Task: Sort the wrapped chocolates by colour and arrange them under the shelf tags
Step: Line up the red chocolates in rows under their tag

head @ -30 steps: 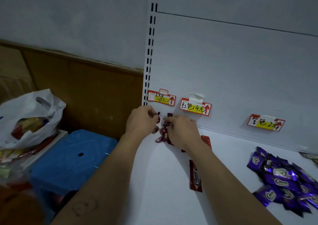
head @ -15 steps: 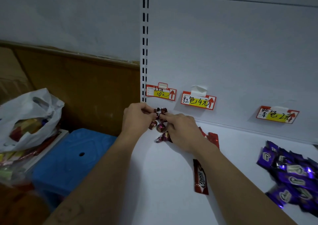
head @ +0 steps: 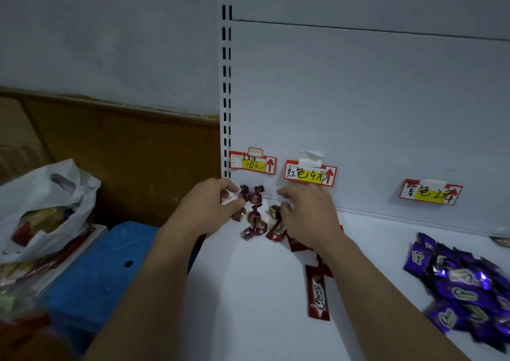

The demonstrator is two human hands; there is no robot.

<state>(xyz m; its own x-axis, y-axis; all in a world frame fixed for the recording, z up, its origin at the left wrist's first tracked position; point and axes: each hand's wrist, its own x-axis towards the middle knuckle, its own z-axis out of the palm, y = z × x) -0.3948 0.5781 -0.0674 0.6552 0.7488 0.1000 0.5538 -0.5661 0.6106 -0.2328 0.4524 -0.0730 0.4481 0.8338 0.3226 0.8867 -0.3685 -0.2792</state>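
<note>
Nearest us, well below the middle tag (head: 310, 172), one red Choco bar (head: 318, 297) lay alone on the white shelf (head: 248, 305). Down to that tag's right sat a heap of purple chocolates (head: 463, 286). Closer under the tag, our right hand (head: 309, 214) was over more red bars (head: 278, 231), its fingers loosely spread and gripping nothing. Below and left of the tag lay the maroon twist-wrapped chocolates (head: 254, 214) in a small cluster. Our left hand (head: 205, 208) was curled at the cluster's far-left piece; whether it pinched it we could not tell. Just left of the middle tag hung the 10 tag (head: 252, 163), and well to its right the purple tag (head: 430, 192).
</note>
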